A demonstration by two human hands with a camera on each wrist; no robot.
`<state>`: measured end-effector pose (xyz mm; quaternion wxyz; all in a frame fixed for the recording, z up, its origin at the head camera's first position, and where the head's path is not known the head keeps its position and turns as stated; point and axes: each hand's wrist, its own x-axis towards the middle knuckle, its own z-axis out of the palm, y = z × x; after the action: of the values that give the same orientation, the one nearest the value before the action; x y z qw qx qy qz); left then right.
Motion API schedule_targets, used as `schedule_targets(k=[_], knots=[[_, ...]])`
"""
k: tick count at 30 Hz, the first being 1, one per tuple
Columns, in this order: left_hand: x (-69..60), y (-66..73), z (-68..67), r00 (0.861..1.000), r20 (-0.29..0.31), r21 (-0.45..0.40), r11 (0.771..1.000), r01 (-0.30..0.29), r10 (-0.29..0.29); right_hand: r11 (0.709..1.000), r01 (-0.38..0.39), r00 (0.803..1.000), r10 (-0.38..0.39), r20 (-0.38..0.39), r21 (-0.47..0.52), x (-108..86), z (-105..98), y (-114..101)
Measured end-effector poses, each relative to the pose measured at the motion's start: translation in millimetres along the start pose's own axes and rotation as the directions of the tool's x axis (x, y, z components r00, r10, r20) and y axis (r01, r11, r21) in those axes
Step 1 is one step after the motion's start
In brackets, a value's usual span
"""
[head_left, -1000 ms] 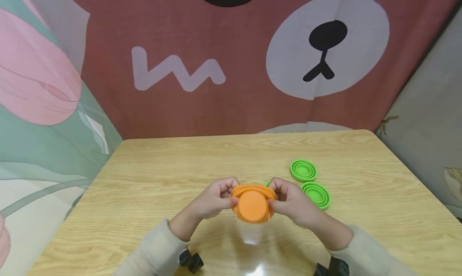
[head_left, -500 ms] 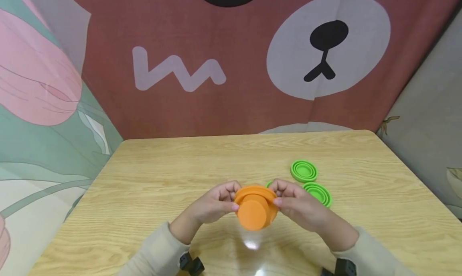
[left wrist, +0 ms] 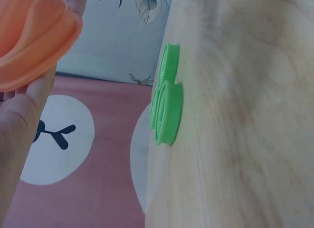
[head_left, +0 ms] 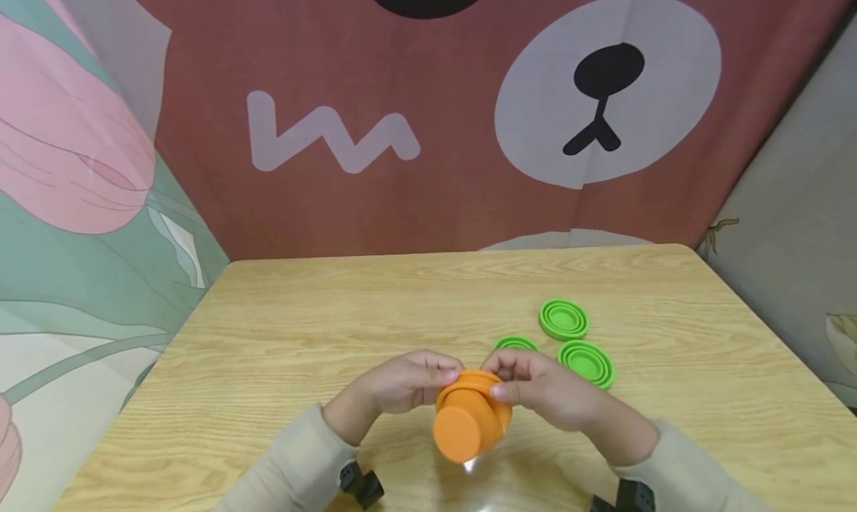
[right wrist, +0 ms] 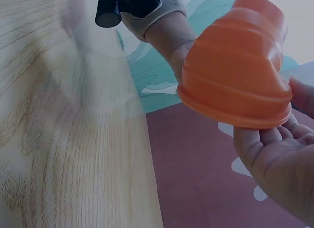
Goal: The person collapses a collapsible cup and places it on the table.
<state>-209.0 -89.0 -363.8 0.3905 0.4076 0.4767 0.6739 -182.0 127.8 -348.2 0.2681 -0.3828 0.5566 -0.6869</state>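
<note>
An orange collapsible cup is held up above the table, tilted with its base towards me. Its wall is partly popped out, with stepped rings in the right wrist view and a fold near the rim in the head view. My left hand pinches the rim on the left, thumb on the near side. On the other side my right hand grips the rim between thumb and curled fingers. Beyond the hands lie a green collapsed cup, a second green cup and a third green cup, partly hidden by the right hand.
The wooden table reaches back to a hanging cloth with a bear print. Patterned cloths hang on both sides. A black wrist camera sits at the left sleeve, another black camera at the right.
The orange cup has moved lower and its wall has been pushed out further towards me. Both hands have shifted closer together along the rim, uncovering more of the third green cup.
</note>
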Motion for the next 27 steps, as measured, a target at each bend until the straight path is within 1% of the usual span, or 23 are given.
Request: schedule_targets(k=[3, 6, 8, 10, 13, 15, 17, 21, 23, 27], knots=[[0.3, -3.1, -0.3, 1.0, 0.001, 0.002, 1.0, -0.026, 0.026, 1.0, -0.008, 0.999, 0.007, -0.045, -0.007, -1.6, -1.1, 0.6], [-0.5, -5.4, -1.0, 0.997, 0.002, 0.002, 0.997, -0.083, 0.083, 1.0, 0.004, 0.998, -0.003, -0.066, 0.011, -4.0, -3.6, 1.9], [-1.5, -5.8, -1.8, 0.991, 0.001, -0.018, 0.991, -0.135, 0.135, 0.999, 0.032, 0.998, -0.03, -0.06, 0.024, -6.1, -5.9, 3.5], [-2.6, -5.3, -3.0, 0.982, 0.0, -0.042, 0.981, -0.188, 0.188, 0.998, 0.054, 0.998, -0.053, -0.045, 0.035, -7.9, -8.3, 5.3], [-4.1, -4.2, -4.2, 0.972, 0.004, -0.059, 0.97, -0.236, 0.237, 0.995, 0.095, 0.995, -0.095, -0.04, 0.016, -9.7, -11.2, 8.1], [-5.6, -4.0, -4.4, 0.971, 0.0, -0.055, 0.969, -0.239, 0.24, 0.993, 0.12, 0.992, -0.12, -0.048, 0.0, -10.0, -12.1, 10.0], [-6.9, -3.5, -4.4, 0.974, -0.007, -0.045, 0.973, -0.227, 0.227, 0.988, 0.153, 0.986, -0.154, -0.059, -0.021, -10.0, -12.2, 11.3], [-9.2, -2.9, -4.4, 0.979, -0.021, -0.043, 0.978, -0.205, 0.204, 0.985, 0.168, 0.982, -0.17, -0.082, -0.035, -8.6, -9.3, 10.9], [-9.8, -2.8, -4.5, 0.98, -0.021, -0.051, 0.979, -0.199, 0.199, 0.986, 0.166, 0.982, -0.166, -0.094, -0.015, -7.5, -7.1, 10.2], [-9.5, -3.8, -4.5, 0.977, -0.031, -0.059, 0.976, -0.211, 0.209, 0.986, 0.154, 0.982, -0.145, -0.124, 0.062, -4.8, -2.3, 9.7]])
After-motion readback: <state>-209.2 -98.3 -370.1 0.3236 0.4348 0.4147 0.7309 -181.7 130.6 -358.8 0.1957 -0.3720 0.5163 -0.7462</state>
